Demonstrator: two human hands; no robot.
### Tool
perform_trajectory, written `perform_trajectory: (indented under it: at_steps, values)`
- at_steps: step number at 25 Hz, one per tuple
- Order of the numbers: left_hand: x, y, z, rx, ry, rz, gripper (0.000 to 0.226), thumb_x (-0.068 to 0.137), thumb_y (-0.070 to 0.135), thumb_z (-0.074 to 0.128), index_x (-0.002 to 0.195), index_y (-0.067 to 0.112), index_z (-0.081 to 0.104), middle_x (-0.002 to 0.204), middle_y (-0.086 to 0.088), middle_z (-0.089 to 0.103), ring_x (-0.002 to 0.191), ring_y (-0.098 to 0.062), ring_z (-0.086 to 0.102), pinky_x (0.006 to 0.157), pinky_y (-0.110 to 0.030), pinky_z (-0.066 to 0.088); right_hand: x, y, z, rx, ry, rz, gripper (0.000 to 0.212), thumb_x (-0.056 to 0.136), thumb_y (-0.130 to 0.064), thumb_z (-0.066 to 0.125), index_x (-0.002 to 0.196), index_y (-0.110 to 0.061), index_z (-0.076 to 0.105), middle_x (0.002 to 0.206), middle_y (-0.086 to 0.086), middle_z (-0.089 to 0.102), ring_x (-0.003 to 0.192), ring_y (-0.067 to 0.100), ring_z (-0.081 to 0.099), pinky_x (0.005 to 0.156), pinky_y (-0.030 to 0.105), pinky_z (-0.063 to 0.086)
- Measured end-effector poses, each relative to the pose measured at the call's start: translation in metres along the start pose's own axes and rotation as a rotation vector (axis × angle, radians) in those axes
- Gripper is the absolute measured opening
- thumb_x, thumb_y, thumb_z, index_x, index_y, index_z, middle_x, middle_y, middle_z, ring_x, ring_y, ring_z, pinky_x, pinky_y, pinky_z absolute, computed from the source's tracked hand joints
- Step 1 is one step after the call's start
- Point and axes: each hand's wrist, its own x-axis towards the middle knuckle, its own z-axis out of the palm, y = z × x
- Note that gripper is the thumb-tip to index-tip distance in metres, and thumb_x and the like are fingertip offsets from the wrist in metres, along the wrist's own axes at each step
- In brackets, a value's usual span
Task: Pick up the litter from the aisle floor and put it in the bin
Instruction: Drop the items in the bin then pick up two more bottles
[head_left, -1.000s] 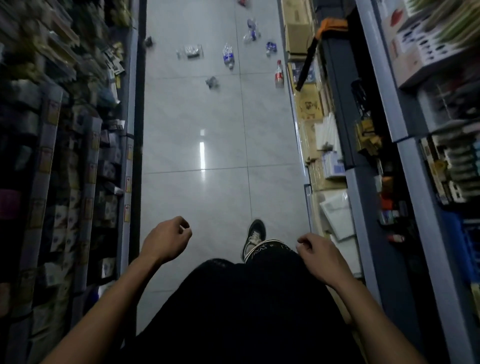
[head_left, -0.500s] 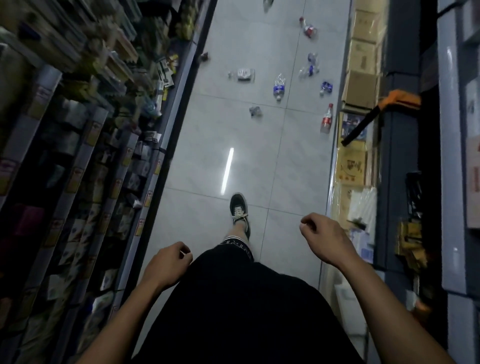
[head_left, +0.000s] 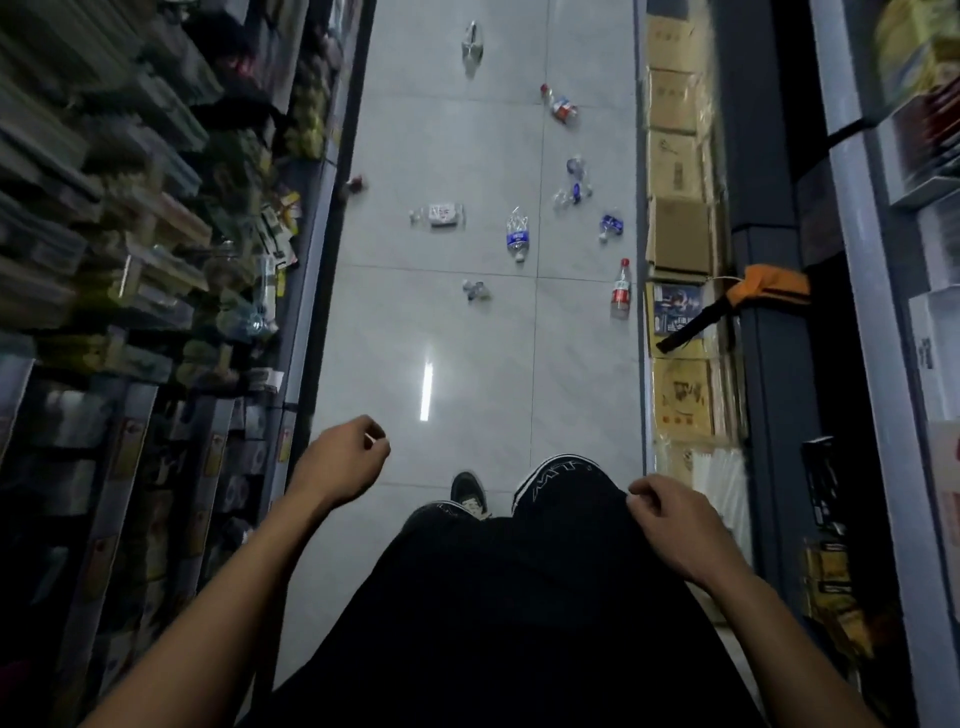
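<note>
your left hand (head_left: 340, 462) and right hand (head_left: 670, 522) hang loosely curled, holding nothing, while litter lies well ahead at twelve o'clock on the aisle floor (head_left: 467, 332): a blue-labelled bottle (head_left: 517, 236) and, toward one o'clock, a red-labelled bottle (head_left: 621, 288), their print unreadable.

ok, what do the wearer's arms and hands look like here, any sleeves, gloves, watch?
Both forearms are bare as far as the frame shows: no sleeve in view. The left hand and right hand are ungloved, with no visible watch, ring or band. Below them are black shorts with white lettering on the hem, and a dark shoe with white detail.
</note>
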Motion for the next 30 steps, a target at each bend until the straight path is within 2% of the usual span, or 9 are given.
perform_trajectory:
  at_steps: [4,7,12,18,24,30]
  values:
    - [0.093,0.053,-0.05,0.058,0.001,0.042,0.022,0.091,0.044,0.05,0.103,0.033,0.064,0.092,0.01,0.066,0.088,-0.02,0.065,0.081,-0.038,0.056,0.065,-0.015,-0.041,0.05,-0.001,0.059,0.024,0.099,-0.033,0.056,0.117,-0.024,0.069,0.112,-0.003,0.068,0.098,0.015,0.064,0.085,0.034,0.051]
    - [0.147,0.086,-0.07,0.046,0.01,0.01,0.02,0.091,0.043,0.052,0.102,0.034,0.065,0.092,0.009,0.067,0.088,-0.02,0.065,0.08,-0.037,0.056,0.134,-0.033,-0.079,0.08,0.001,0.044,0.023,0.1,-0.032,0.056,0.118,-0.024,0.068,0.112,-0.004,0.068,0.095,0.012,0.063,0.083,0.033,0.052]
    - [0.193,0.124,-0.09,-0.025,-0.053,-0.108,0.013,0.092,0.039,0.056,0.097,0.032,0.066,0.091,0.008,0.069,0.088,-0.016,0.066,0.081,-0.034,0.054,0.247,-0.082,-0.16,0.034,-0.034,-0.024,0.024,0.099,-0.035,0.056,0.116,-0.023,0.068,0.107,-0.004,0.069,0.093,0.012,0.063,0.083,0.037,0.055]
    - [0.234,0.138,-0.111,-0.111,-0.08,-0.257,0.01,0.092,0.039,0.058,0.093,0.034,0.066,0.087,0.014,0.068,0.087,-0.014,0.067,0.08,-0.033,0.053,0.364,-0.165,-0.242,-0.06,-0.041,-0.121,0.028,0.1,-0.038,0.053,0.119,-0.022,0.067,0.111,-0.002,0.068,0.097,0.017,0.062,0.085,0.04,0.055]
    - [0.328,0.138,-0.162,-0.171,-0.141,-0.278,0.011,0.094,0.036,0.056,0.097,0.032,0.066,0.093,0.01,0.071,0.087,-0.013,0.066,0.08,-0.033,0.052,0.452,-0.244,-0.27,-0.103,-0.05,-0.105,0.03,0.101,-0.037,0.054,0.121,-0.02,0.069,0.113,0.001,0.07,0.095,0.017,0.063,0.085,0.04,0.055]
    - [0.441,0.17,-0.22,-0.177,-0.147,-0.209,0.012,0.094,0.036,0.055,0.095,0.032,0.066,0.089,0.01,0.069,0.087,-0.019,0.066,0.082,-0.037,0.055,0.495,-0.282,-0.272,-0.142,-0.154,-0.083,0.027,0.1,-0.039,0.055,0.117,-0.022,0.068,0.109,0.0,0.07,0.093,0.014,0.064,0.083,0.042,0.057]
